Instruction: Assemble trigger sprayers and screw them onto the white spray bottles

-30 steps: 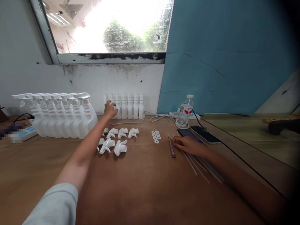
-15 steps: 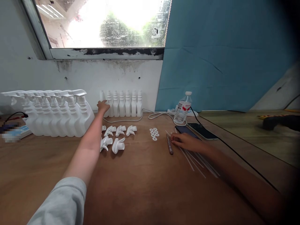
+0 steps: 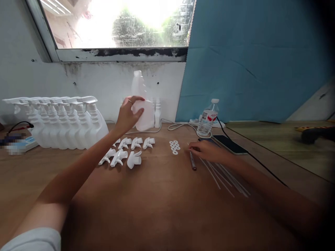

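My left hand (image 3: 131, 113) grips a white plastic bottle (image 3: 146, 116) by its body, with the ridged neck pointing up. Behind it stand more white bottles (image 3: 157, 113) along the wall, partly hidden. White trigger spray heads (image 3: 134, 159) lie in two rows in front. My right hand (image 3: 205, 150) is closed over the upper ends of several thin white tubes (image 3: 222, 174), its fingertips pinched together on a tube; the exact grip is partly hidden. Just beside these fingers lies a slim brown pen-like tool (image 3: 193, 162). Small white rings (image 3: 175, 147) lie in a cluster to its left.
At left stands a row of bottles with spray heads fitted (image 3: 68, 125). A water bottle (image 3: 208, 118), a white cable (image 3: 180, 126) and a phone (image 3: 230, 144) are at the back right. A blue cloth (image 3: 248, 62) hangs behind them.
My left hand has taken a bottle from the left end of the back row and moved it right and closer. My right hand stays over the tubes.
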Motion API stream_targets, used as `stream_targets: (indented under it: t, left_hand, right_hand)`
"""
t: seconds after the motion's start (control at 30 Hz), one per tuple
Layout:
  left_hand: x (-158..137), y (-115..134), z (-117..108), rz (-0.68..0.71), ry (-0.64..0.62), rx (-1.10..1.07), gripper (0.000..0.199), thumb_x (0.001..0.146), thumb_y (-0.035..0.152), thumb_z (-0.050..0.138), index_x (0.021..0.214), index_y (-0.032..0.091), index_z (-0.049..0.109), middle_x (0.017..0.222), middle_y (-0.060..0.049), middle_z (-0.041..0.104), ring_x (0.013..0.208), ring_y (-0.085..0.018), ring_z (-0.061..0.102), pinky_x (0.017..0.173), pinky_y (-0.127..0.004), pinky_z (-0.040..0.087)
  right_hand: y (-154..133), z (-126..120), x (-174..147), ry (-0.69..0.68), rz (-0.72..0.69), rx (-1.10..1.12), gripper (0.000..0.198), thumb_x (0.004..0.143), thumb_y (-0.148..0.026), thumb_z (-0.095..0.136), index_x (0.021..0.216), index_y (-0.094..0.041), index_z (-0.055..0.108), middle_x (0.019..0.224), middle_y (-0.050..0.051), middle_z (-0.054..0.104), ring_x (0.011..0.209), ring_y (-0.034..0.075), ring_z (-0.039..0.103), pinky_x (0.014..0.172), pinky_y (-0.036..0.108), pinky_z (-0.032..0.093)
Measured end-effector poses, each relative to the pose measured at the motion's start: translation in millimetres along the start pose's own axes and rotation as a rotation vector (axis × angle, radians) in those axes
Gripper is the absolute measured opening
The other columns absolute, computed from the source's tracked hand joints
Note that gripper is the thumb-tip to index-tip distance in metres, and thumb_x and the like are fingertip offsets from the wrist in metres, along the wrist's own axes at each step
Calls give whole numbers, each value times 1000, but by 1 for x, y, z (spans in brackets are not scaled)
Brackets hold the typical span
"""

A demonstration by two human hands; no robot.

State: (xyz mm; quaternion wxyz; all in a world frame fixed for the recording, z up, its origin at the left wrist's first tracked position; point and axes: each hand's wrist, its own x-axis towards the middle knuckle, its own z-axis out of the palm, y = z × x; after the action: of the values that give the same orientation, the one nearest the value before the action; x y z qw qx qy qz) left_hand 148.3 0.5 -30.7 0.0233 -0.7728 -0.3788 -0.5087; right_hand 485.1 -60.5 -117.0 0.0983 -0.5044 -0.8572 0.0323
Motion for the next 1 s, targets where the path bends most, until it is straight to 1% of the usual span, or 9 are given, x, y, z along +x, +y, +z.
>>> stream_targets:
  t: [0.13, 0.2, 0.27, 0.33, 0.47, 0.6, 0.67, 0.77, 1.0]
  left_hand:
    - [-51, 33, -3, 63, -227, -324, 24, 85, 27, 58, 109, 29, 55, 120, -5, 51, 108, -21, 54, 84, -34, 57]
    - [-69, 38, -3, 72, -313, -380, 19, 86, 28, 57, 106, 30, 56, 117, -5, 51, 101, -19, 56, 84, -34, 57]
    - [-75, 33, -1, 77, -341, -374, 17, 86, 29, 57, 103, 29, 55, 118, -5, 50, 98, -18, 56, 85, -34, 57]
    - [-67, 23, 5, 73, -297, -339, 17, 86, 28, 57, 103, 28, 55, 119, -5, 49, 101, -18, 55, 86, -34, 56]
    - [-28, -1, 31, 80, -184, -293, 21, 81, 21, 59, 102, 24, 55, 119, -5, 50, 108, -20, 52, 84, -31, 54]
    - [0, -21, 67, 21, -195, -277, 19, 73, 11, 62, 89, 20, 56, 109, -4, 55, 101, -19, 53, 83, -30, 50]
    - [3, -32, 82, -46, -210, -290, 19, 69, 7, 62, 83, 18, 54, 103, -3, 56, 99, -18, 52, 82, -29, 48]
    - [0, -48, 95, -111, -204, -304, 20, 66, 8, 63, 78, 17, 51, 94, -2, 55, 92, -17, 51, 79, -28, 47]
    - [-8, -72, 101, -193, -245, -370, 26, 64, 15, 67, 74, 18, 44, 79, 2, 49, 82, -15, 51, 78, -28, 45]
  right_hand:
    - [-18, 1, 21, -82, -82, -3, 24, 89, -27, 46, 84, -16, 66, 82, 9, 69, 72, 19, 61, 63, 27, 38]
    - [-22, 4, 30, -86, -111, 7, 23, 88, -25, 46, 89, -16, 67, 88, 10, 69, 77, 20, 62, 66, 27, 40]
    - [-24, 8, 38, -78, -137, 10, 23, 89, -24, 46, 91, -15, 67, 91, 10, 68, 79, 20, 62, 68, 27, 41]
    - [-26, 13, 45, -78, -169, 9, 22, 89, -23, 47, 91, -15, 67, 90, 10, 68, 79, 20, 61, 70, 28, 42]
    - [-30, 19, 47, -104, -225, 2, 18, 88, -21, 49, 89, -16, 66, 87, 9, 67, 78, 19, 61, 71, 28, 44]
    - [-32, 22, 40, -94, -240, -25, 21, 86, -17, 52, 101, -14, 66, 103, 14, 64, 97, 25, 60, 86, 33, 44]
    - [-30, 23, 35, -84, -231, -53, 26, 85, -15, 53, 107, -14, 66, 111, 15, 61, 105, 27, 58, 91, 36, 43]
    - [-27, 24, 32, -82, -220, -87, 29, 84, -12, 53, 109, -16, 67, 111, 15, 60, 106, 28, 57, 91, 38, 44]
    - [-29, 23, 32, -68, -250, -74, 24, 86, -10, 51, 103, -13, 69, 104, 14, 65, 99, 25, 60, 87, 34, 44]
